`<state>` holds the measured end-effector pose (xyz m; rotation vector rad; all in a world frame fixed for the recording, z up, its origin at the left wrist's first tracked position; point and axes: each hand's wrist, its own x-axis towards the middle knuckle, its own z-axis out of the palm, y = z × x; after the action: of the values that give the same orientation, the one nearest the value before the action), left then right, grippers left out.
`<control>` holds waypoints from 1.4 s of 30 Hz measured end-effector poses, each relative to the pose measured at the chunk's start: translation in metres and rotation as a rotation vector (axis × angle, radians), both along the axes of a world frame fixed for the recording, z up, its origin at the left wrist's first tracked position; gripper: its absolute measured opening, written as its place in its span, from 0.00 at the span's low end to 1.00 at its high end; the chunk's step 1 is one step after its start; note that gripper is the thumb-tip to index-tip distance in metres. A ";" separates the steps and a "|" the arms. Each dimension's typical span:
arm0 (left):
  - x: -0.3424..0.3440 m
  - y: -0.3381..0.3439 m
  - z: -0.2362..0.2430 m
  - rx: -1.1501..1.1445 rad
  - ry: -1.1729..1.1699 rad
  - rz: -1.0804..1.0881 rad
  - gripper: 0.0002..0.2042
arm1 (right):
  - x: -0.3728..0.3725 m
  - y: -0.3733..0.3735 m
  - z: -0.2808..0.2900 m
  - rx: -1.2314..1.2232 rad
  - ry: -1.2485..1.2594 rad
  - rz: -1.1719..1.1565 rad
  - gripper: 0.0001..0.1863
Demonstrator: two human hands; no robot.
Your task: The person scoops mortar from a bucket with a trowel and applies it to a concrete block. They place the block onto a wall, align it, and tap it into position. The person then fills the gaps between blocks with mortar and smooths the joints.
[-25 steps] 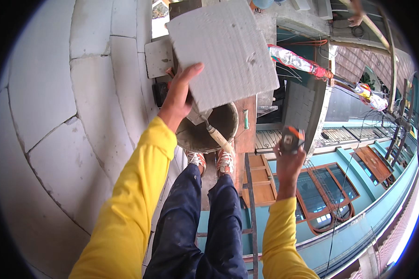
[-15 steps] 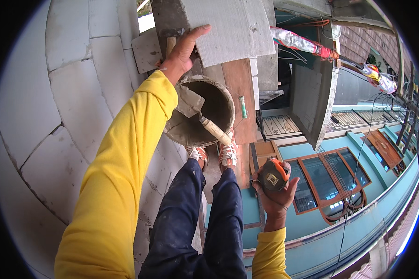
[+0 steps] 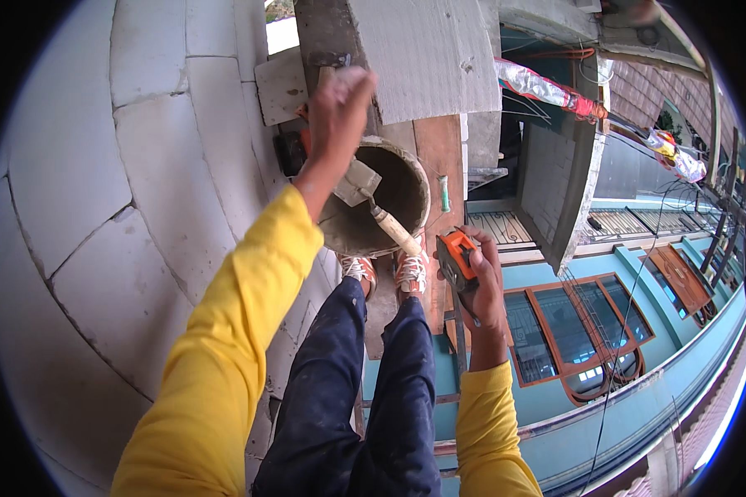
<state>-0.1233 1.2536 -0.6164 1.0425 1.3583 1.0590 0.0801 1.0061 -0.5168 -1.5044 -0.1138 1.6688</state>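
Observation:
My right hand (image 3: 489, 290) is closed around an orange and black tape measure (image 3: 458, 253), held out to the right of the bucket. My left hand (image 3: 340, 103) is smeared by motion beside the left edge of a big light grey block (image 3: 427, 62); its fingers do not show clearly. Partly behind that hand is a tool with a wooden handle (image 3: 326, 76). Below it stands a mortar-caked round bucket (image 3: 423, 199), with a trowel (image 3: 394, 230) lying across, its wooden handle over the near rim.
A wall of pale blocks (image 3: 153, 157) runs along my left. Beside the bucket sit a black and orange object (image 3: 290, 154) and a smaller block (image 3: 280, 87). A green-handled tool (image 3: 444, 195) lies on a wooden plank (image 3: 441, 157). Far below, right, is a turquoise house (image 3: 555, 273).
My left hand has come off the big block's corner and moved slightly down. My right hand has raised and turned the tape measure. The view has shifted a little, uncovering the black and orange object.

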 end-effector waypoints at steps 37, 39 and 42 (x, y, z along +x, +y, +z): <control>-0.131 -0.366 0.184 -0.972 0.776 -0.806 0.45 | -0.002 0.033 -0.026 -0.118 -0.386 0.324 0.27; -0.134 -0.406 0.221 -1.029 0.830 -0.894 0.47 | -0.003 0.024 -0.033 -0.162 -0.363 0.309 0.27; -0.122 -0.404 0.260 -1.046 0.834 -0.889 0.50 | -0.003 0.006 -0.038 -0.144 -0.442 0.339 0.27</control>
<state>-0.2450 0.8494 -0.3563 1.0608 1.4965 -0.7960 0.0772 1.0126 -0.5550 -2.0355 -0.5208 1.5954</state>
